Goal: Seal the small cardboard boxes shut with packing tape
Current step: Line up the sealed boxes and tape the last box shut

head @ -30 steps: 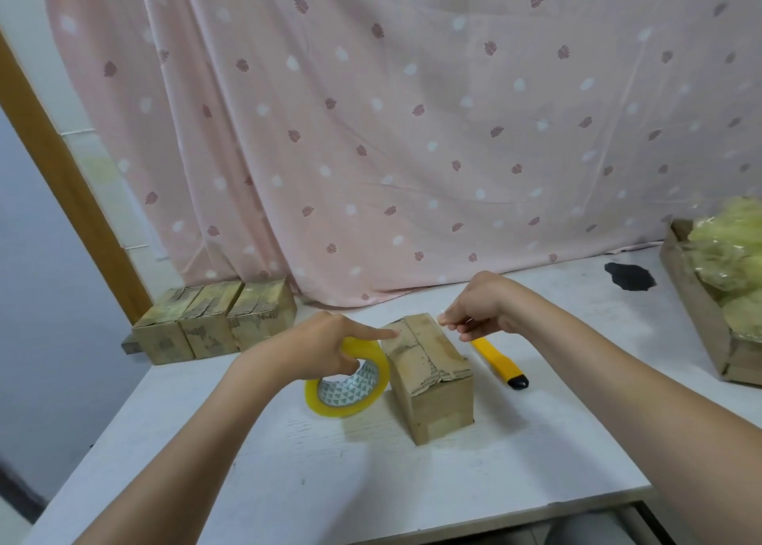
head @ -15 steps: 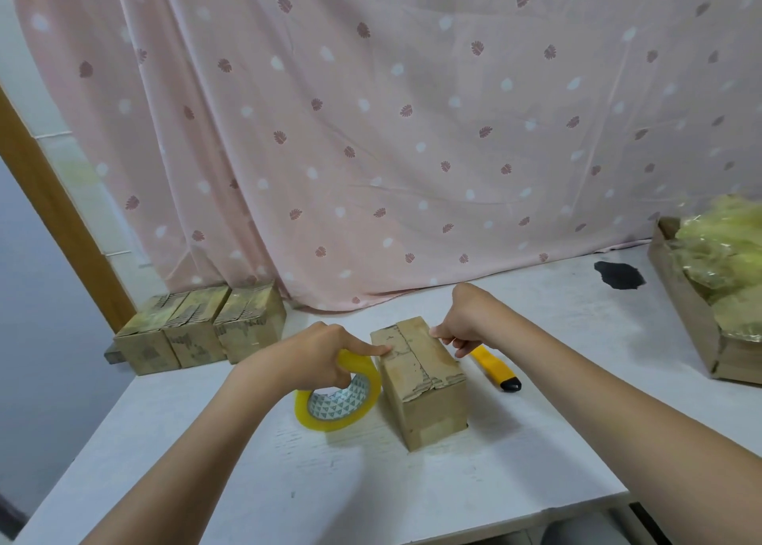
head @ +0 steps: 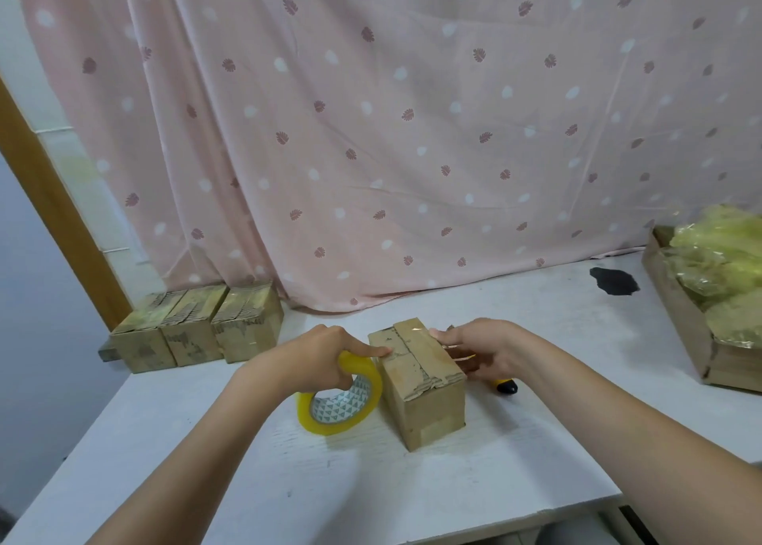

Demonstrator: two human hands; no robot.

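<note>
In the head view, the left hand (head: 317, 357) is curled around the top of a yellow roll of tape (head: 340, 400), which stands on edge on the white table (head: 206, 462); its forefinger stretches out to press on the left top edge of the cardboard box (head: 420, 379). The right hand (head: 482, 348) lies against the right side of that same box with its fingers spread and only slightly bent, pressing a strip of clear tape down over the edge rather than gripping anything. The box sits near the middle of the table, touching the roll on its left. Just beyond the right hand, the black tip of a yellow utility knife (head: 504, 385) pokes out, most of it hidden. There is one box in work and one roll of tape. Three more boxes (head: 198, 330) stand in a tight row at the far left of the table, against the pink spotted curtain (head: 391, 132). At the right edge sits one open cardboard tray (head: 676, 317) heaped with yellowish crumpled plastic (head: 725, 264).
</note>
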